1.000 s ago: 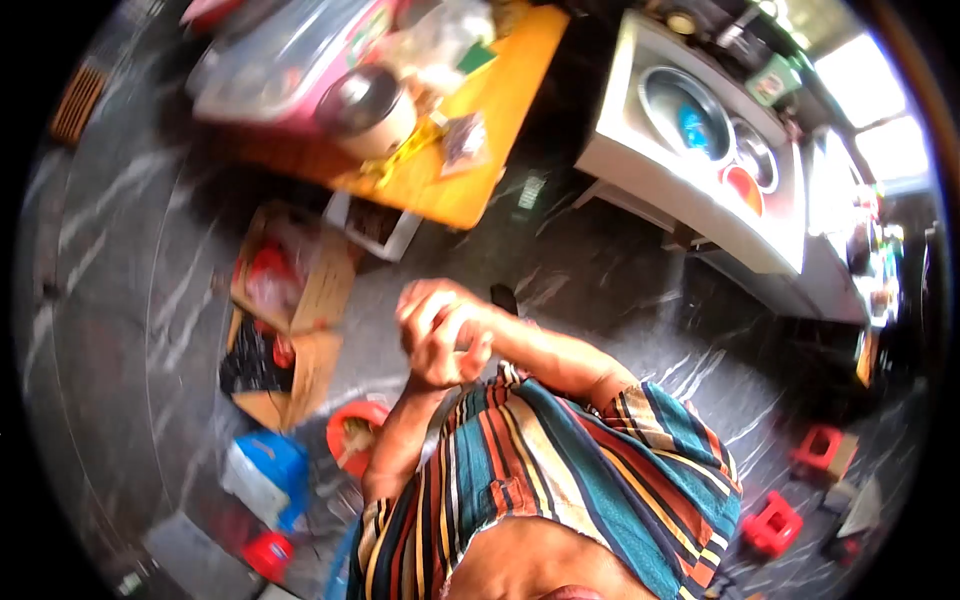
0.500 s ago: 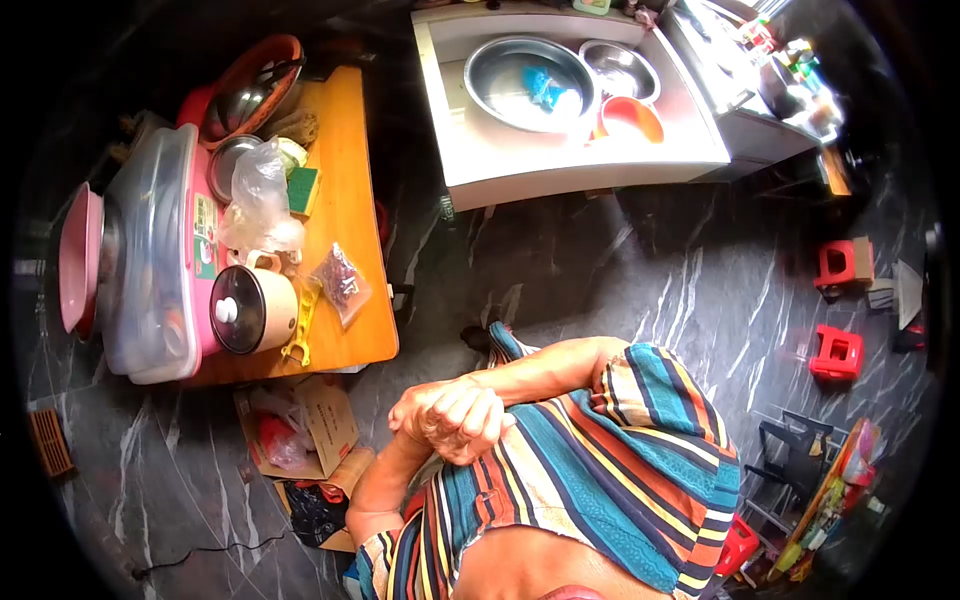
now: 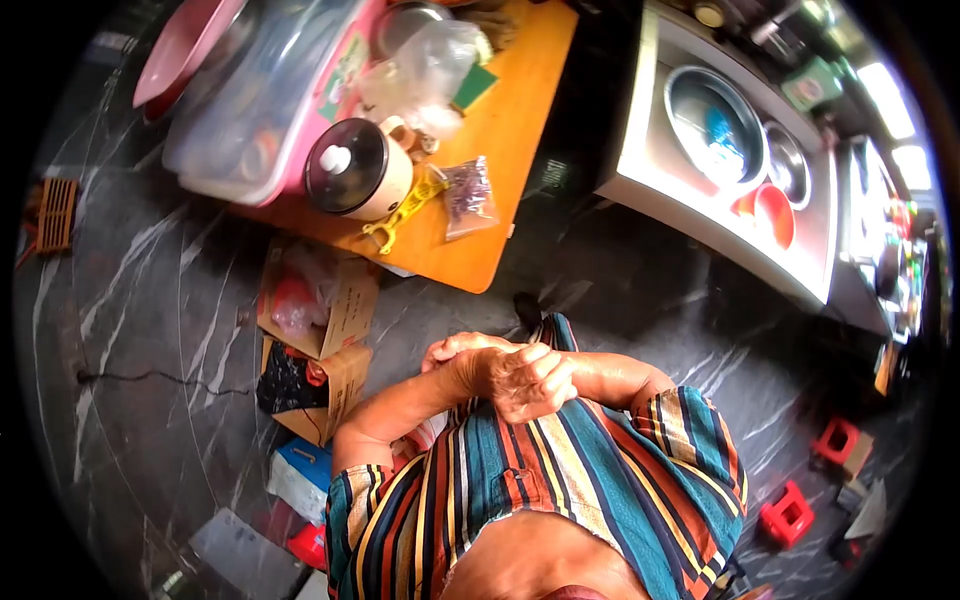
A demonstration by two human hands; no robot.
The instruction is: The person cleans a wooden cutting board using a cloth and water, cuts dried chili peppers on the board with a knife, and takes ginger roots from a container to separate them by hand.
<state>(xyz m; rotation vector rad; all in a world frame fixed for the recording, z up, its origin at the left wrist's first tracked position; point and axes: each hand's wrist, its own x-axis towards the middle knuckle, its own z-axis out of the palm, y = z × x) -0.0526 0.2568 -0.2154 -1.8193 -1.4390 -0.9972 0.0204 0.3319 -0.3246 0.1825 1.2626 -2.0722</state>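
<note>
Both hands are crossed in front of the striped shirt [image 3: 480, 470]. My left hand [image 3: 532, 382] lies on top, its fingers curled round my right wrist. Behind it my right hand [image 3: 462, 347] pokes out to the left beside the left wrist; its fingers are mostly hidden. Neither hand shows a separate object. Ahead and to the left is a wooden table [image 3: 470, 262] with a small cooker pot [image 3: 350, 170] under a dark lid, a yellow tool [image 3: 405, 215] and a small clear packet of dark bits [image 3: 468, 198].
A lidded plastic bin [image 3: 260, 100], a clear bag [image 3: 425, 75] and a green sponge [image 3: 475, 88] crowd the table. Cardboard boxes [image 3: 350, 310] stand below it. On the right are a white sink [image 3: 650, 180] with a metal basin [image 3: 680, 125] and red stools [image 3: 788, 515].
The view has swung right, so table and sink appear shifted right. My right hand lay over the left wrist before; now my left hand lies over the right wrist.
</note>
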